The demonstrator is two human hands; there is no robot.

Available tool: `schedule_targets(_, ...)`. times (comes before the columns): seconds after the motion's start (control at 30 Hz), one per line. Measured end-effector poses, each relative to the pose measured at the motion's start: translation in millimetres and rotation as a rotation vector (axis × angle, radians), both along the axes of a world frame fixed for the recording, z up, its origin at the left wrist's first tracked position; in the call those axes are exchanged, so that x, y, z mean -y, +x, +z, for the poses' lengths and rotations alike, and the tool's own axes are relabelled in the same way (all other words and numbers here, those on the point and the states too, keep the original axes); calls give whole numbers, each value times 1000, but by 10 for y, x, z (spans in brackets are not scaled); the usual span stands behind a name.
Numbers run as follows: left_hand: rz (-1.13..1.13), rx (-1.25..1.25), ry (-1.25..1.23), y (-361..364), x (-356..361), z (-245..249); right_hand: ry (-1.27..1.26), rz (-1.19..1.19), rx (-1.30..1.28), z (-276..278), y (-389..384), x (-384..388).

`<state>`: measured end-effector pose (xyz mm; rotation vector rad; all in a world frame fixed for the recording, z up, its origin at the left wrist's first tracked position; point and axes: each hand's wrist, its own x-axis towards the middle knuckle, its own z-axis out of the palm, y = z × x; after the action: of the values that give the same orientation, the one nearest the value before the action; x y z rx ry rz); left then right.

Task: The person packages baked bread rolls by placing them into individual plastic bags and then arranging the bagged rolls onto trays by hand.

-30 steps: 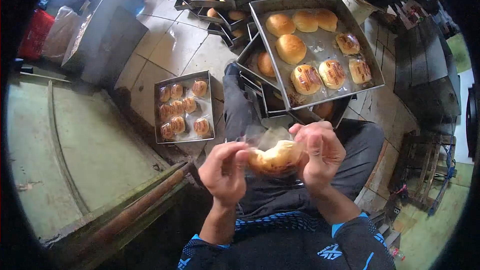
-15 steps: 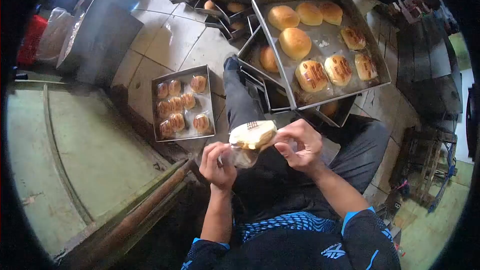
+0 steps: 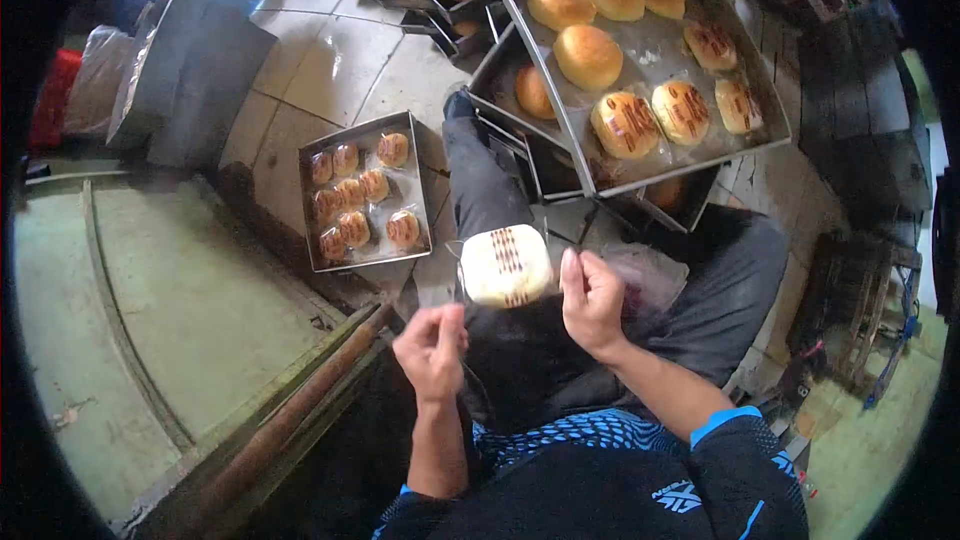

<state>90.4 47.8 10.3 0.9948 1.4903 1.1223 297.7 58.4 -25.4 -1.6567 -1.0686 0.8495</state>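
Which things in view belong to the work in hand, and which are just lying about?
In the job, it seems:
pale rounded bun in clear brown-printed plastic wrapper, between left hand and right hand
large grey metal tray with golden round buns
smaller grey metal tray with wrapped buns

Apparently lying about:
whitish plastic bag
red object, unclear, far left

A red object (image 3: 55,95) is sitting at the upper left; a green panel (image 3: 210,310) is filling the lower left, a brown bar (image 3: 300,398) slanting alongside.
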Motion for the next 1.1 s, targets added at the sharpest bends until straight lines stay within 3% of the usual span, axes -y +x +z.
schedule_targets(0.1, -76, -388, 93, 53, 355, -47, -268, 108, 88, -38, 38, 351)
schedule_targets(0.2, -77, -388, 295, 93, 417, 61, -150, 268, 184, 99, 321, 271)
schedule_targets(0.27, 47, -222, 215, 123, 260, 254, -73, 120, 261, 485, 413, 41)
schedule_targets(0.33, 32, -201, 116, 95, -26, 442, 225, 415, 204, 693, 476, -171)
schedule_targets(0.4, 37, -85, -8, 88, -319, 445, 292, 617, 325, 850, 280, -338)
schedule_targets(0.47, 7, 35, -33, 122, -559, 411, 214, 736, 454, 652, 119, -460)
schedule_targets(0.53, 42, -6, -44, 207, -739, 492, 3, 815, 157, 617, 263, -702)
schedule_targets(0.63, 65, 79, 74, 186, -804, 354, -79, 588, -63, 860, 722, -985)
schedule_targets(0.7, 29, 82, 90, 297, -833, 313, 25, 203, -500, 658, 1049, -1206)
schedule_targets(0.73, -20, 53, 86, 445, -827, 356, -133, 100, -423, 727, 1311, -1352)
schedule_targets(0.8, -235, -47, 157, 767, -785, 193, -44, -87, -246, 478, 1827, -1697)
schedule_targets(0.83, -399, -91, 36, 973, -789, 384, -55, -211, 85, 218, 2194, -1846)
schedule_targets(0.9, -614, -291, 302, 1382, -769, 132, 4, -243, 510, 388, 2287, -1649)
schedule_targets(0.93, -678, -511, 358, 1553, -750, 10, 41, -251, 723, 471, 2259, -1533)
schedule_targets(1.0, -711, -671, 450, 1719, -669, -295, 215, -91, 548, 512, 1982, -998)
schedule_targets(1.03, -782, -593, 414, 1758, -654, -399, 266, 83, 596, 464, 1942, -692)
schedule_targets(1.1, -934, -444, 339, 1737, -611, -524, 101, 210, 434, 542, 1671, -187)
